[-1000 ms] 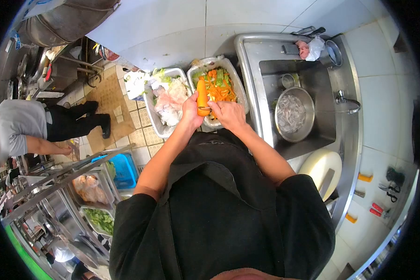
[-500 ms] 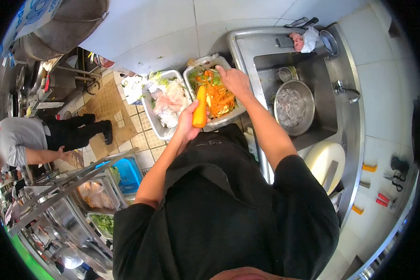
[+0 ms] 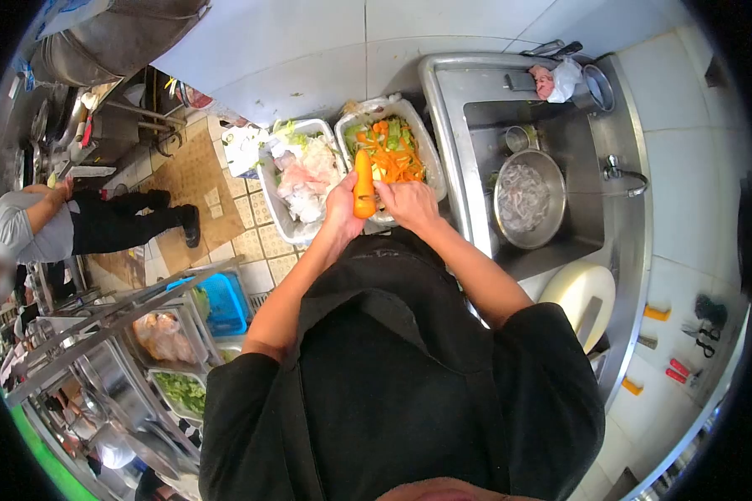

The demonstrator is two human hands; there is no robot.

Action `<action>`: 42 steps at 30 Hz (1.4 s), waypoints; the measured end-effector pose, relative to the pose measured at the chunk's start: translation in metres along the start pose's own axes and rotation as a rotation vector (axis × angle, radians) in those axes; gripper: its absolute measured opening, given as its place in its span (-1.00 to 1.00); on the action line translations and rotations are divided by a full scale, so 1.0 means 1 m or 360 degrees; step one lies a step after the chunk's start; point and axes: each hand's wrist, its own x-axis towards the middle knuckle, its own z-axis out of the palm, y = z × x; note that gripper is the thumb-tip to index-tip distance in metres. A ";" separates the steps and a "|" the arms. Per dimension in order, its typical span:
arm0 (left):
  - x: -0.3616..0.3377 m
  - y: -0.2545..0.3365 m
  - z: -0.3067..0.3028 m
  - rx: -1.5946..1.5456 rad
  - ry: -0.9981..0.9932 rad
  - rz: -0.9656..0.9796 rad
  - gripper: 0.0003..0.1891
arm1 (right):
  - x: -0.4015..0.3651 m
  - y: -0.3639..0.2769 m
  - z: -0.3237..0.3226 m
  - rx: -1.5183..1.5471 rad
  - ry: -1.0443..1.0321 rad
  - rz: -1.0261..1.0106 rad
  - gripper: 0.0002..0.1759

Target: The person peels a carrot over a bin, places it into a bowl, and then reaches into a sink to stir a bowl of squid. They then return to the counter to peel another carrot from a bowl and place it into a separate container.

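Note:
An orange carrot [image 3: 363, 185] stands out between my hands, over the near edge of a bin. My left hand [image 3: 342, 204] is wrapped round its left side. On its right side is my right hand [image 3: 408, 203], fingers closed; what it holds, if anything, is too small to make out. Behind the hands, a grey bin [image 3: 434, 163] holds orange peelings and green scraps. Beside it on the left, another bin [image 3: 271, 200] contains white plastic and pinkish scraps.
To the right is a steel sink [image 3: 576, 159] with a metal bowl [image 3: 558, 209] inside and a round pale board [image 3: 564, 292] near it. A person [image 3: 38, 219] stands at the left by racks. A blue basket [image 3: 227, 305] sits lower left.
My right hand has come back from the far side of the peelings bin to the carrot's near end. The person at the left has raised their forearm.

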 end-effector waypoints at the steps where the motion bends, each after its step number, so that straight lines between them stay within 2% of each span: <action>1: -0.010 0.002 0.005 0.0088 -0.0015 -0.0004 -0.67 | 0.009 0.016 0.018 -0.0097 0.0003 0.0026 -0.26; 2: -0.019 0.003 0.009 0.0176 -0.0030 -0.0007 -0.67 | 0.020 0.028 0.027 -0.0195 0.0007 0.0052 -0.24; 4: -0.037 0.003 0.012 0.0285 -0.0150 -0.0001 -0.67 | 0.056 0.016 -0.015 -0.0161 -0.0331 0.0469 -0.17; 8: -0.044 0.007 0.008 0.0254 -0.0258 -0.0175 -0.66 | 0.087 0.054 -0.019 -0.0182 -0.0203 0.0550 -0.14; 10: -0.029 0.008 0.003 0.0163 -0.0147 -0.0128 -0.63 | 0.089 0.045 -0.037 -0.0108 -0.0134 0.0633 -0.14; 13: -0.010 0.011 -0.005 0.0091 -0.0072 -0.0109 -0.63 | 0.066 0.013 -0.055 0.0015 -0.0279 0.0561 -0.17; 16: 0.002 0.012 -0.003 -0.0041 -0.0035 -0.0070 -0.66 | 0.019 -0.016 -0.042 0.0012 -0.0134 0.0118 -0.26; 20: 0.009 0.006 -0.005 -0.0231 0.0008 -0.0034 -0.67 | -0.006 -0.027 -0.026 0.0065 -0.0004 0.0040 -0.32; 23: -0.001 0.007 -0.010 -0.0099 -0.0093 -0.0082 -0.67 | 0.001 -0.016 -0.011 0.0072 -0.0078 0.0055 -0.29; 26: -0.017 0.007 -0.010 0.0073 -0.0158 -0.0127 -0.65 | 0.044 0.021 0.019 -0.0118 -0.0196 0.0199 -0.28; 29: -0.042 0.013 -0.009 0.0221 -0.0310 -0.0198 -0.63 | 0.081 0.015 -0.022 -0.0280 -0.0387 0.0291 -0.18; 30: -0.045 0.016 -0.008 0.0271 -0.0393 -0.0229 -0.62 | 0.087 0.021 -0.022 -0.0252 -0.0333 0.0361 -0.18; 35: -0.026 0.019 -0.012 0.0144 -0.0277 -0.0158 -0.63 | 0.087 0.024 -0.047 -0.0143 -0.0178 0.0630 -0.16; 38: -0.009 0.019 -0.014 0.0013 -0.0220 -0.0148 -0.63 | 0.050 -0.005 -0.058 0.0041 -0.0342 0.0414 -0.17; 40: 0.002 0.017 -0.016 -0.0084 -0.0195 -0.0137 -0.63 | 0.015 -0.021 -0.041 -0.0028 -0.0193 0.0116 -0.19; 42: 0.007 0.015 -0.012 -0.0153 -0.0167 -0.0105 -0.64 | -0.002 -0.035 -0.039 0.0015 -0.0166 0.0054 -0.21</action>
